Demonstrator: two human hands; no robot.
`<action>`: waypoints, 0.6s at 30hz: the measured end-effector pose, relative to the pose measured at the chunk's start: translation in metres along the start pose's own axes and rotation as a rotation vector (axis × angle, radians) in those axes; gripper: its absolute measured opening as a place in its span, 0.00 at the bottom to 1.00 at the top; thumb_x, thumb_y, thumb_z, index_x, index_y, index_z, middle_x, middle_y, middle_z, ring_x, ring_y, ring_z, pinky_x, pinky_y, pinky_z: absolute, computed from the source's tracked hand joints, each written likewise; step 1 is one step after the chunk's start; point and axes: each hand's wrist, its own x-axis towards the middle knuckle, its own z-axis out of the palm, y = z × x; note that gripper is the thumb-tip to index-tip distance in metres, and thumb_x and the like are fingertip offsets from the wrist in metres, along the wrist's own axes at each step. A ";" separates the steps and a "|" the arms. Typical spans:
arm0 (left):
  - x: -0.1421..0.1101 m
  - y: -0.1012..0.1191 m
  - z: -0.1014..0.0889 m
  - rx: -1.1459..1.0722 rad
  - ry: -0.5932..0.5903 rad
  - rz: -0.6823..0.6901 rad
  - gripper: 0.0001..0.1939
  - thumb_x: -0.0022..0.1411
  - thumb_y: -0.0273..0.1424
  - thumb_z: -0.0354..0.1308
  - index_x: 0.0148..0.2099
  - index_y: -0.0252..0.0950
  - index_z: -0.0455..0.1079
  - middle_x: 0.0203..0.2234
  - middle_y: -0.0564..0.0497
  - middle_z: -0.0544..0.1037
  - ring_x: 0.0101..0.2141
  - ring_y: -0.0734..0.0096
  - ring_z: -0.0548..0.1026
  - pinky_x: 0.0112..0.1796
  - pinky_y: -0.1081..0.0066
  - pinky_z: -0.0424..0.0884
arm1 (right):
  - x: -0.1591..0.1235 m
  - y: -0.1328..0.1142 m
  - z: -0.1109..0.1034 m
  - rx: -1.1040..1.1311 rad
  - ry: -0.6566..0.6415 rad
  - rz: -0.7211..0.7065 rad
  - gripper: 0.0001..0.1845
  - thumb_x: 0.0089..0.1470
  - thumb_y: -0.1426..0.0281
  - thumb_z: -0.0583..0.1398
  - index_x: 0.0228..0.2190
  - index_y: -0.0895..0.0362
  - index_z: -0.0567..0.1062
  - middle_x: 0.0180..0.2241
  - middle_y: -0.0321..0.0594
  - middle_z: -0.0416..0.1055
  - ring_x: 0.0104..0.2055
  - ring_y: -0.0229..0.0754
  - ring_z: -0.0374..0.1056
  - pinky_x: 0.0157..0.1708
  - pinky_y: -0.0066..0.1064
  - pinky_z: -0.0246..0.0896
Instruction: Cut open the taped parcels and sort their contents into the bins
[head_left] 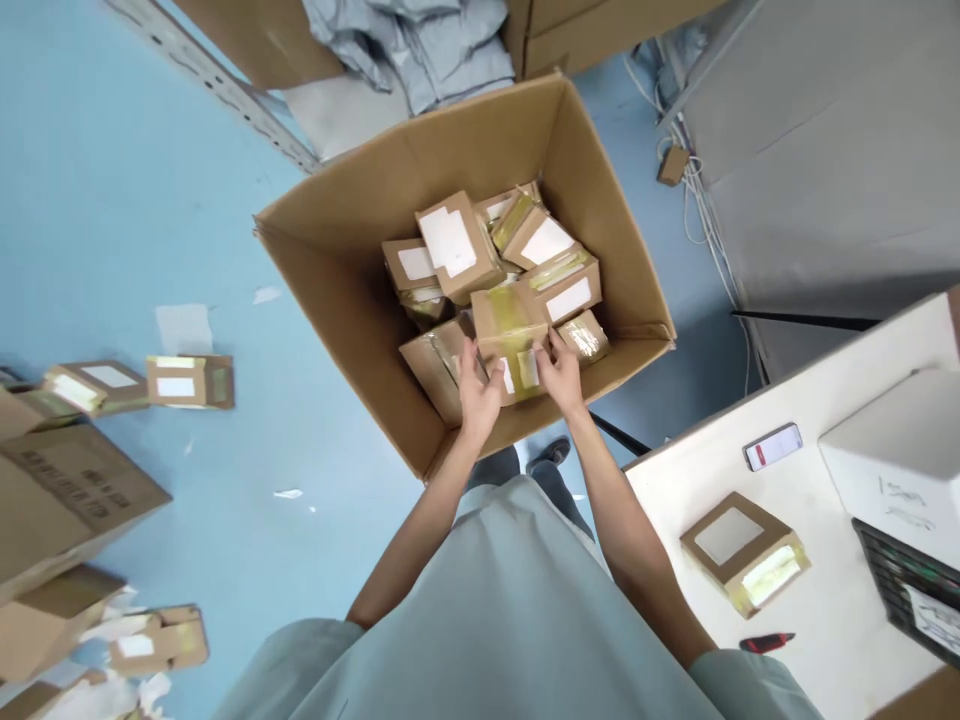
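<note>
A small taped cardboard box (pixel 510 310) with yellowish tape and a white label is between my two hands, inside a large open carton (pixel 322 300). My left hand (pixel 480 392) grips its near left side, thumb against the box and fingers along the edge. My right hand (pixel 559 372) holds the near right corner with bent fingers. Around it lie several small labelled boxes, among them a box with a large white label (pixel 454 245), a tilted box (pixel 536 235) and a box at the left (pixel 435 365), partly hidden by my left hand.
At the right, a white table (pixel 652 480) bears a phone (pixel 772 447), a taped box (pixel 742 550), a red-and-black cutter (pixel 766 642) and a white carton (pixel 900 470). More boxes (pixel 191 382) lie on the blue floor at the left. Cables (pixel 705 210) run along the wall.
</note>
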 end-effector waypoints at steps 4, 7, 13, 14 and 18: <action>-0.075 0.084 0.005 0.043 0.012 0.269 0.43 0.78 0.51 0.64 0.85 0.52 0.52 0.81 0.46 0.60 0.82 0.51 0.55 0.80 0.48 0.54 | -0.081 -0.044 -0.062 0.317 0.023 -0.160 0.47 0.67 0.38 0.64 0.75 0.51 0.72 0.74 0.44 0.71 0.78 0.57 0.66 0.80 0.52 0.56; -0.134 0.144 0.020 0.102 -0.050 0.480 0.40 0.79 0.50 0.62 0.85 0.54 0.54 0.81 0.47 0.62 0.80 0.50 0.58 0.79 0.48 0.58 | -0.152 -0.062 -0.116 0.418 0.079 -0.197 0.48 0.67 0.37 0.64 0.77 0.48 0.70 0.75 0.41 0.70 0.79 0.57 0.64 0.80 0.53 0.58; -0.246 0.202 0.091 0.236 -0.267 0.663 0.36 0.81 0.49 0.59 0.84 0.54 0.57 0.77 0.48 0.69 0.78 0.49 0.65 0.78 0.50 0.61 | -0.277 -0.020 -0.224 0.494 0.301 -0.153 0.45 0.68 0.37 0.63 0.75 0.47 0.73 0.74 0.39 0.70 0.79 0.56 0.64 0.81 0.52 0.58; -0.261 0.200 0.107 0.244 -0.336 0.644 0.36 0.81 0.50 0.59 0.84 0.53 0.57 0.77 0.48 0.68 0.78 0.50 0.64 0.78 0.50 0.62 | -0.294 -0.004 -0.240 0.506 0.348 -0.144 0.45 0.67 0.37 0.64 0.74 0.48 0.75 0.73 0.40 0.72 0.79 0.56 0.65 0.80 0.52 0.58; -0.315 0.166 0.177 0.202 -0.633 0.464 0.41 0.80 0.52 0.59 0.85 0.47 0.54 0.80 0.44 0.64 0.79 0.48 0.62 0.77 0.52 0.63 | -0.350 0.066 -0.298 0.507 0.562 -0.080 0.42 0.67 0.40 0.64 0.71 0.51 0.78 0.71 0.43 0.75 0.76 0.57 0.68 0.78 0.53 0.62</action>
